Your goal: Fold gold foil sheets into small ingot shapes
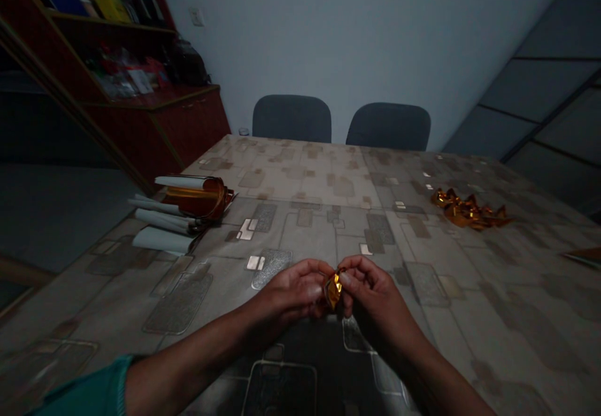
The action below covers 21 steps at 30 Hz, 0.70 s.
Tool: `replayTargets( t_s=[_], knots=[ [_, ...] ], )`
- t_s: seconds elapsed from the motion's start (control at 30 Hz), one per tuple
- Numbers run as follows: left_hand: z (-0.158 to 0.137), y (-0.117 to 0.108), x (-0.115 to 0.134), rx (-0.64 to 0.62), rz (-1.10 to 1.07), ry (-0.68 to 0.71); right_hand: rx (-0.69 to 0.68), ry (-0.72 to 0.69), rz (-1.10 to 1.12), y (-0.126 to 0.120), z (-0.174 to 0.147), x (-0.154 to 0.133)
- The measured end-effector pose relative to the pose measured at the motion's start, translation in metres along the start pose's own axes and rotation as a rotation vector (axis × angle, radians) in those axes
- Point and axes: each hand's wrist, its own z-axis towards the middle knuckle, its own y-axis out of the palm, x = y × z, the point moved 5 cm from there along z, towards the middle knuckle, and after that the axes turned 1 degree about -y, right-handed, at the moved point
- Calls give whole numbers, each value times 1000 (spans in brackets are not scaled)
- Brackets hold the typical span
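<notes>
A small piece of shiny gold foil paper (333, 289), folded and creased, is held between my hands above the near part of the table. My left hand (300, 288) is closed on its left side, the lower fingers curled beneath it. On the other side, my right hand (369, 284) pinches the foil's upper right edge between thumb and fingers. Parts of the foil are hidden behind the fingertips. Several folded gold foil pieces (469, 209) sit in a cluster on the right of the table. To the left lie curled gold-and-white paper sheets (192, 197) in a loose pile.
A patterned cloth covers the table (319, 178). Two grey chairs (292, 117) stand at its far side against the wall. At the right edge lies a flat gold-edged piece (585, 257). A dark red cabinet (188, 122) with filled shelves stands at the back left.
</notes>
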Motion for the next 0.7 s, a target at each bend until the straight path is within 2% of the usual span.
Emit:
replayTargets(
  t_s=[0.07,0.27,0.5,0.7],
  knots=[
    [-1,0,-1,-32,-14,-19,-15,16,21,1,-2,0],
    [2,-5,-6,-27,-172,7,-162,-22,54,8,-7,-7],
    [-3,-4,-13,-35,-219,-89,-174,-94,-83,5,-6,-14],
    [-4,-3,-20,-11,-304,-126,-182,-93,-13,8,-2,-9]
  ],
)
